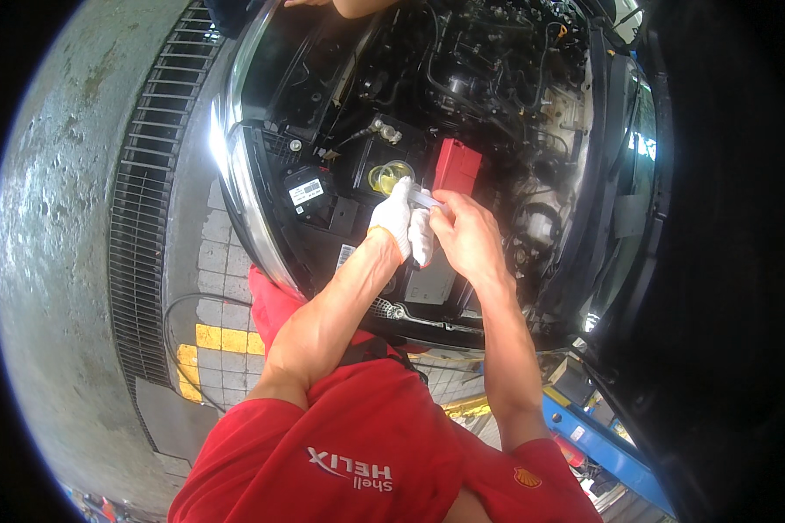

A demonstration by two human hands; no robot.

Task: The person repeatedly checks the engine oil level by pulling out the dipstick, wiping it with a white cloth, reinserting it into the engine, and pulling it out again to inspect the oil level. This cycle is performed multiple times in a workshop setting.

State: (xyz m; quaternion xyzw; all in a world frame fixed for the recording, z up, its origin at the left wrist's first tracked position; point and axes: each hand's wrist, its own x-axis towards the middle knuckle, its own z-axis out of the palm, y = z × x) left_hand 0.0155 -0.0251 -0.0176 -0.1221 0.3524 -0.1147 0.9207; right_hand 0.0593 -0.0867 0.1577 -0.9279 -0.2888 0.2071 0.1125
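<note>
My left hand point(391, 212), in a white knit glove with an orange cuff edge, is over the engine bay. Its fingers hold a small clear round plastic cup point(396, 174) with yellow showing through it. My bare right hand point(468, 229) grips a translucent plastic stick or tube point(426, 199), whose far end reaches the gloved fingers. Another piece of white glove fabric point(421, 236) hangs between the hands; whether it is a second glove is unclear. Just beyond lies a black car battery point(402, 140) with a bare metal terminal clamp point(386, 131). A red plastic cover point(456, 165) stands right of the cup.
The engine point(484, 65) with hoses fills the far side. A raised bonnet point(726, 261) borders the right. At left run the front bumper point(255, 216) and a floor drain grate point(147, 216). Another person's arm point(360, 5) shows at the top. A black hose point(170, 314) lies on the tiles.
</note>
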